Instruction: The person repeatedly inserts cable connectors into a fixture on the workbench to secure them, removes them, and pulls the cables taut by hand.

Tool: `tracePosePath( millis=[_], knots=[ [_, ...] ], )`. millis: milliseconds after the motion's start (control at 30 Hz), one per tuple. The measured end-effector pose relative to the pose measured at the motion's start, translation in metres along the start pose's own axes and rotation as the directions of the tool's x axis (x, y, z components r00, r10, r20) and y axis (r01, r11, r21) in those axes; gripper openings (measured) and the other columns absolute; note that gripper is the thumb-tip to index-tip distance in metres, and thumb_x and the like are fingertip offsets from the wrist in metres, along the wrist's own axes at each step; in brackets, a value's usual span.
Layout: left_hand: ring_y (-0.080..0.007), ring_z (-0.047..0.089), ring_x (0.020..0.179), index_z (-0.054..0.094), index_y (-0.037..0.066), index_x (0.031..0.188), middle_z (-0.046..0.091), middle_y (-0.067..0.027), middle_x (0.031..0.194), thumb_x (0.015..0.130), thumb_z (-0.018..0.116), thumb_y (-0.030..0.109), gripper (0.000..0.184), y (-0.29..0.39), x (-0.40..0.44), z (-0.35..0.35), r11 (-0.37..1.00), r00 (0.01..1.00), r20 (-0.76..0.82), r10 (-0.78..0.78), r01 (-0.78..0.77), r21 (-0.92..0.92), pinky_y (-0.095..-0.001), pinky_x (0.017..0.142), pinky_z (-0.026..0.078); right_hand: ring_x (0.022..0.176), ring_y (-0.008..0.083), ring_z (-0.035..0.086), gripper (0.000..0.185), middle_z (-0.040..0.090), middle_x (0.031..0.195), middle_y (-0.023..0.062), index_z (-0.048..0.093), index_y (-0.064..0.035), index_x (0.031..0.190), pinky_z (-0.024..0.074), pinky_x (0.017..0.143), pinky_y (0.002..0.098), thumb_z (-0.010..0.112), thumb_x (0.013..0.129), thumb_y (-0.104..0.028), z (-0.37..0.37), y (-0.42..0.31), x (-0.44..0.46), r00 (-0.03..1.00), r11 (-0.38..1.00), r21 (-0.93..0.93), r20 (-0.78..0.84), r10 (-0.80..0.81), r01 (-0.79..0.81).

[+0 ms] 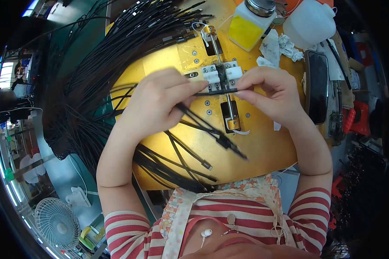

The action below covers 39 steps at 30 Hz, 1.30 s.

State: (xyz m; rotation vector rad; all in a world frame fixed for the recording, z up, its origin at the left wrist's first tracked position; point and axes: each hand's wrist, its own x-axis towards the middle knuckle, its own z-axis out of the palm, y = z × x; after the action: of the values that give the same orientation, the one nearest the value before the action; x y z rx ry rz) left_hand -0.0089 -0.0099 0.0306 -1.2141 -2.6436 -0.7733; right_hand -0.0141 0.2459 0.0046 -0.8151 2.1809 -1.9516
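A black cable (220, 92) is stretched level between my two hands, just in front of a small metal and white clamp fixture (211, 77). My right hand (272, 93) pinches the cable's right end between thumb and fingertips. My left hand (160, 101), slightly blurred, is closed around the cable farther left, its index finger pointing along it. Below my left hand, more black cable strands with a thick connector (224, 140) slant down to the right, blurred by motion. Whether my left hand also grips these strands I cannot tell.
Black cable bundles (129, 32) cover the upper left of the yellow worktable (263, 149), with more cables (160, 166) at lower left. A bottle of yellow liquid (247, 28), a white jug (310, 23), crumpled tissue (289, 48) and a phone (316, 86) stand or lie at right.
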Motion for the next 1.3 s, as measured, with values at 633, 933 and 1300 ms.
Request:
tracePosePath(
  millis=[633, 933, 1300],
  knots=[
    [-0.0175, 0.057, 0.069, 0.069, 0.016, 0.111, 0.055, -0.0032, 0.082, 0.068, 0.064, 0.0, 0.046, -0.011, -0.002, 0.027, 0.952, 0.998, -0.022, 0.063, -0.053, 0.3, -0.0302, 0.058, 0.047, 0.076, 0.0216, 0.058, 0.008, 0.057, 0.082, 0.0069, 0.068, -0.0002, 0.084, 0.0462, 0.066, 0.0317, 0.069, 0.076, -0.003, 0.002, 0.026, 0.015, 0.99, 0.876, -0.467, -0.016, -0.14, 0.117],
    [-0.0184, 0.057, 0.07, 0.068, 0.014, 0.111, 0.057, -0.0026, 0.085, 0.064, 0.067, 0.0, 0.049, -0.012, -0.004, 0.029, 0.957, 0.999, -0.004, 0.046, -0.043, 0.286, -0.0314, 0.06, 0.047, 0.078, 0.0255, 0.056, 0.008, 0.054, 0.081, 0.0077, 0.067, -0.0001, 0.083, 0.0439, 0.069, 0.0363, 0.067, 0.075, -0.002, 0.001, 0.018, 0.01, 0.959, 0.766, -0.585, 0.078, -0.273, 0.266],
    [-0.0189, 0.059, 0.074, 0.067, 0.011, 0.111, 0.06, -0.0027, 0.089, 0.068, 0.071, 0.004, 0.044, -0.007, -0.002, 0.027, 0.975, 1.0, 0.003, 0.009, -0.009, 0.223, -0.0324, 0.064, 0.047, 0.068, 0.0223, 0.059, 0.01, 0.059, 0.075, 0.0074, 0.064, -0.0004, 0.084, 0.0462, 0.061, 0.0335, 0.068, 0.078, -0.008, -0.01, -0.001, 0.004, 0.968, 0.886, -0.463, 0.224, 0.114, 0.003]
  ],
)
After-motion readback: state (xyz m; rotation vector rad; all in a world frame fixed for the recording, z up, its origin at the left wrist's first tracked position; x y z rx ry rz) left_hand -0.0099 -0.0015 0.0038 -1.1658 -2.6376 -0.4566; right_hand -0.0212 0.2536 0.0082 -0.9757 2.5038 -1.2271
